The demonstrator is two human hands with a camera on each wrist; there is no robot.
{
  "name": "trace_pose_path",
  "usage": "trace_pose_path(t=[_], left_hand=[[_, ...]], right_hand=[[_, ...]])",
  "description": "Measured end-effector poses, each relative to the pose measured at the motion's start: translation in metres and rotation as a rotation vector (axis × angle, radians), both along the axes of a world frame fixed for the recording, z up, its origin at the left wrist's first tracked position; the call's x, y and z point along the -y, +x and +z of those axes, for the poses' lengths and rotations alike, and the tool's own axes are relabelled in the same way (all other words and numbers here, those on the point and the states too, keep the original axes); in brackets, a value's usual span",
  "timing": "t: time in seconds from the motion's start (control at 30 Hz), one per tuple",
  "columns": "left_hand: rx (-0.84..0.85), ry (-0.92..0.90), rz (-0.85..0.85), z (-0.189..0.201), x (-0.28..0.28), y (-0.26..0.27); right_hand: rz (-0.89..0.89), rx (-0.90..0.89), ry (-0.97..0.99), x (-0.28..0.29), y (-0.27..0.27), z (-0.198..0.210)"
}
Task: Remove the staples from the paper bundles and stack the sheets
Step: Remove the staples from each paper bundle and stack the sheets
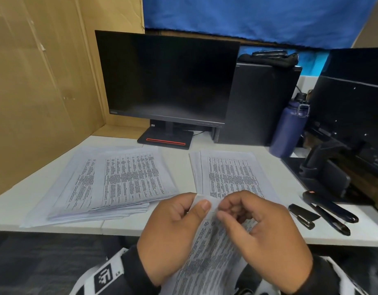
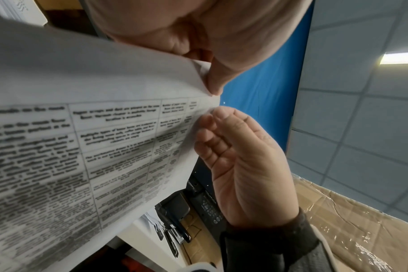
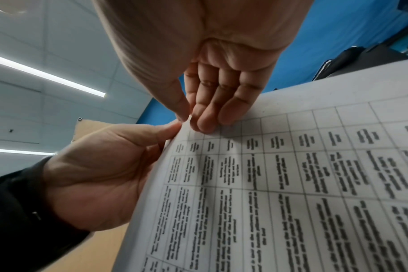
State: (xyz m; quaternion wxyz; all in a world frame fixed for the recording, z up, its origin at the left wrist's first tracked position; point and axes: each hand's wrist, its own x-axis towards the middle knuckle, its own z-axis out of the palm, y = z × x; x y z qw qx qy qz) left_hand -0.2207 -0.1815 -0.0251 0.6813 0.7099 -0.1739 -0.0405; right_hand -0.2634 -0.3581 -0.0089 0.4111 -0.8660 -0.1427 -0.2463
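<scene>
Paper, thin and limp, makes up the bundle (image 1: 207, 252) that is held above the near edge of the table (image 1: 56, 175), between the two hands. Its top corner is pinched by the left hand (image 1: 173, 235), thumb on the printed face and fingers behind; the right hand (image 1: 269, 243) is set just beside it, thumb and fingertips closed on the same corner, where a staple is judged to sit, though none can be made out. Such sheets are light, floppy and easily torn, so a grip close to the stapled corner is judged best, with the rest left hanging.

Two stacks of printed sheets lie on the table: a fanned, untidy left stack (image 1: 111, 184) and a squarer right stack (image 1: 228, 173) just beyond the hands. A stapler (image 1: 330, 211) and a small black tool (image 1: 302, 216), perhaps a staple remover, lie unused to the right. A monitor (image 1: 169, 79) and a blue bottle (image 1: 289, 128) stand far back, well clear. Nothing blocks the way to either stack.
</scene>
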Motion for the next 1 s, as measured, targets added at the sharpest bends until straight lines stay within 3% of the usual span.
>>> trace_pose_path(t=[0.37, 0.57, 0.63, 0.7, 0.8, 1.0], left_hand=[[0.061, 0.077, -0.026, -0.005, 0.003, -0.003], [0.079, 0.149, -0.007, -0.01, 0.004, -0.002], [0.024, 0.126, 0.006, -0.011, 0.004, 0.001], [-0.032, 0.098, 0.023, -0.012, 0.003, 0.005], [-0.033, 0.108, 0.029, -0.016, 0.002, 0.008], [-0.051, 0.09, 0.029, -0.018, 0.004, 0.007]], right_hand=[[-0.113, 0.019, -0.18, -0.003, 0.0, -0.01], [-0.112, -0.33, 0.23, -0.005, 0.009, -0.007], [-0.107, -0.355, 0.261, -0.005, 0.01, -0.009], [-0.115, -0.207, 0.134, -0.003, 0.007, -0.012], [-0.053, 0.087, -0.289, -0.001, 0.004, -0.012], [-0.171, 0.224, -0.561, 0.002, 0.01, -0.025]])
